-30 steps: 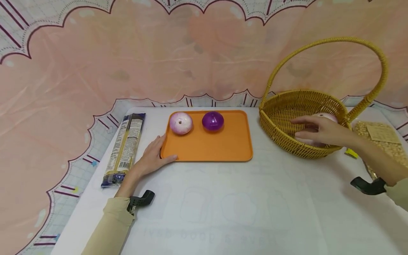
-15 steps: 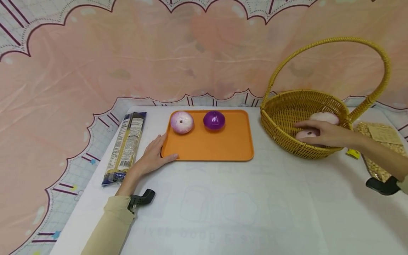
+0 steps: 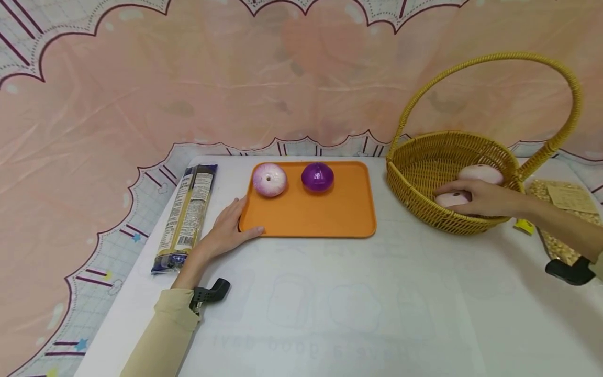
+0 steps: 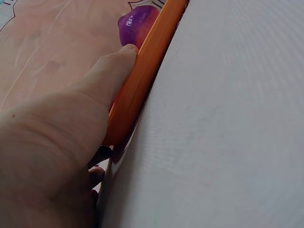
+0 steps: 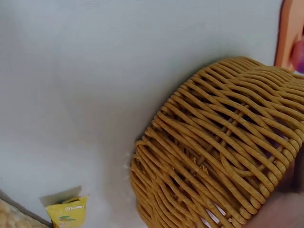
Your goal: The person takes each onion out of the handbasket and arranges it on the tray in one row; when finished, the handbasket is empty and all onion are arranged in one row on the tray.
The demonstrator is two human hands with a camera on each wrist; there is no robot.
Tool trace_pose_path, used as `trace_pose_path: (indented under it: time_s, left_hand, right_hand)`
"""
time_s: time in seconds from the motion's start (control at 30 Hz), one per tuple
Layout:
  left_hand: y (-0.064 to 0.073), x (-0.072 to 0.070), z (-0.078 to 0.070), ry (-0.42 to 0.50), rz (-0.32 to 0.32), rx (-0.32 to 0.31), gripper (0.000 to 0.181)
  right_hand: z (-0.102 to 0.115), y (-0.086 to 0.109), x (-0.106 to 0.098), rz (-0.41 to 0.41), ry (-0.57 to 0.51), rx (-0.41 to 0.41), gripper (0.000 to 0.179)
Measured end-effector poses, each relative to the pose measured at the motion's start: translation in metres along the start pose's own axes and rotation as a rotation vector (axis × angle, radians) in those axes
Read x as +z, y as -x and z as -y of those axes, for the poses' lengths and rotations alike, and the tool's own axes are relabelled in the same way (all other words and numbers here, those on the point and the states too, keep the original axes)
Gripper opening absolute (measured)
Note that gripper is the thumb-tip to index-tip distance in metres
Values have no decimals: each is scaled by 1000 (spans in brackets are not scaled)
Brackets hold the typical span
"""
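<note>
My left hand (image 3: 228, 229) rests against the near left corner of an orange tray (image 3: 306, 220), fingers along its side and thumb at the front rim. On the tray sit a white-and-purple onion (image 3: 270, 180) and a glossy deep purple onion (image 3: 317, 177). Inside the wicker basket (image 3: 419, 207), my right hand (image 3: 492, 199) holds a pale pinkish onion (image 3: 451, 199) between thumb and fingers. Another pale onion (image 3: 480, 173) lies behind it. In the right wrist view the basket wall (image 5: 223, 142) hides most of that hand.
A long printed packet (image 3: 185, 217) lies left of the tray. Right of the basket are a bag of yellowish kernels (image 3: 565, 209) and a small yellow packet (image 3: 524, 226). The basket's tall handle (image 3: 511, 55) arches above it. A printed cloth (image 3: 212, 94) hangs behind the table.
My right hand has lowered into the basket and closed around the near pale onion. The left hand stays at the tray corner.
</note>
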State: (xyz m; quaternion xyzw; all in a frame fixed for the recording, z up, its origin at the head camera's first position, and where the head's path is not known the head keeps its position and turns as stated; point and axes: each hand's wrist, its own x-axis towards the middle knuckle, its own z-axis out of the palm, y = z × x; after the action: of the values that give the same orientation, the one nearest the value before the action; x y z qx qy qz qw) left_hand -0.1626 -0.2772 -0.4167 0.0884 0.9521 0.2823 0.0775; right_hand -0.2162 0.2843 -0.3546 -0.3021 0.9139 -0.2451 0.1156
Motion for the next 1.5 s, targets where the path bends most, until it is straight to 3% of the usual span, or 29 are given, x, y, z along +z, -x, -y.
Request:
trace_pose_path:
  time_s: [0.4, 0.73, 0.83, 1.13, 1.5]
  left_hand:
    - [-2, 0, -1, 5, -32, 31, 97]
    - [-2, 1, -2, 3, -22, 27, 97]
    - [-2, 2, -2, 3, -22, 30, 97]
    - [-2, 2, -2, 1, -20, 25, 97]
    - [-1, 1, 1, 1, -28, 23, 97]
  right_hand:
    - [10, -12, -23, 165, 106, 155, 43]
    - [16, -24, -50, 397, 35, 136, 49]
    - [18, -27, -57, 429, 37, 126, 48]
    - [19, -29, -67, 381, 60, 119, 46]
    - [32, -37, -64, 189, -3, 101, 42]
